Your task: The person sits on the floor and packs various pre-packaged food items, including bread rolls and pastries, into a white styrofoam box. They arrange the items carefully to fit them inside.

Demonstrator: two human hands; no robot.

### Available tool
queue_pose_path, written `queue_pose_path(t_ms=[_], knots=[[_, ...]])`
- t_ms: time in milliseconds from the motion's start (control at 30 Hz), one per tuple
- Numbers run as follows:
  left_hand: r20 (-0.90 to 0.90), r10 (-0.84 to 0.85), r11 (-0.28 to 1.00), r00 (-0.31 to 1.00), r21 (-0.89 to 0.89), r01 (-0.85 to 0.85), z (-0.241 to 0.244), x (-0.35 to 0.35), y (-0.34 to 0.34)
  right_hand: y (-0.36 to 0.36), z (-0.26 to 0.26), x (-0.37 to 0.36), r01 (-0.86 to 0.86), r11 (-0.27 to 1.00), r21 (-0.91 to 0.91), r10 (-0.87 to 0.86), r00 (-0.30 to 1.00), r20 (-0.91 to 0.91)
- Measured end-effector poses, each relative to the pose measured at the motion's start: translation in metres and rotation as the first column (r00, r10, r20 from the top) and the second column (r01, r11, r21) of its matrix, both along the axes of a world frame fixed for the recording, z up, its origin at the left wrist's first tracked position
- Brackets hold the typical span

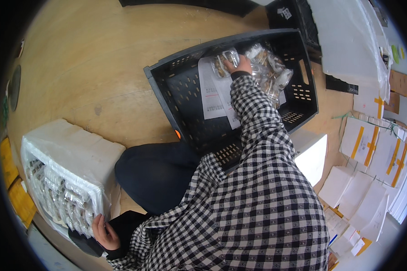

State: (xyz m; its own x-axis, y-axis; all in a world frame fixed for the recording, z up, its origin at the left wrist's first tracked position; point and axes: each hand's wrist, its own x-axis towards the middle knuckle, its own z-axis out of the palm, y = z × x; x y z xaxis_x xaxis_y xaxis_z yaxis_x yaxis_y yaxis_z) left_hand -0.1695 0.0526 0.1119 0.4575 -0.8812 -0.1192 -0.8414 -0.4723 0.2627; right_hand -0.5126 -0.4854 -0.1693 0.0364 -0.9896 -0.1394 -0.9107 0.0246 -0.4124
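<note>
My right hand (239, 66) reaches into a black plastic crate (181, 132) and grips a clear plastic pack of brownish pieces (220, 66). Beside it, on the crate's right side, lie several similar clear packs (269, 73). White printed sheets (212, 98) lie under the packs on the crate floor. At the lower left, my left hand (105, 233) rests its fingertips at the rim of a white foam box (78, 149) lined with clear plastic film. That box holds many clear packs (59, 193) in rows. The left hand's fingers are slightly apart, with no pack visible in them.
A wooden floor (122, 67) surrounds the crate. White boxes with yellow tape (359, 140) are stacked at the right, and a large film-covered white block (349, 40) stands at the upper right. Yellow bundles (22, 200) lie at the left edge. My bent knee is between crate and foam box.
</note>
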Motion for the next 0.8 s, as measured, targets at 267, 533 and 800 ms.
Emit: queue_pose_path(t_ms=[267, 533, 800], knots=[[-0.054, 0.016, 0.998, 0.998, -0.061, -0.019, 0.001, -0.006, 0.011, -0.013, -0.031, -0.035, 0.284, 0.898, 0.337, -0.301, 0.954, 0.000], [-0.053, -0.034, 0.993, 0.998, -0.111, 0.028, -0.008, -0.010, 0.029, -0.012, -0.072, -0.006, 0.011, 0.815, 0.580, 0.107, 0.980, -0.169], [0.033, -0.133, 0.908, 0.991, -0.397, 0.135, -0.006, 0.009, 0.030, -0.073, -0.086, -0.078, -0.463, 0.775, 0.431, 0.623, 0.672, -0.400]])
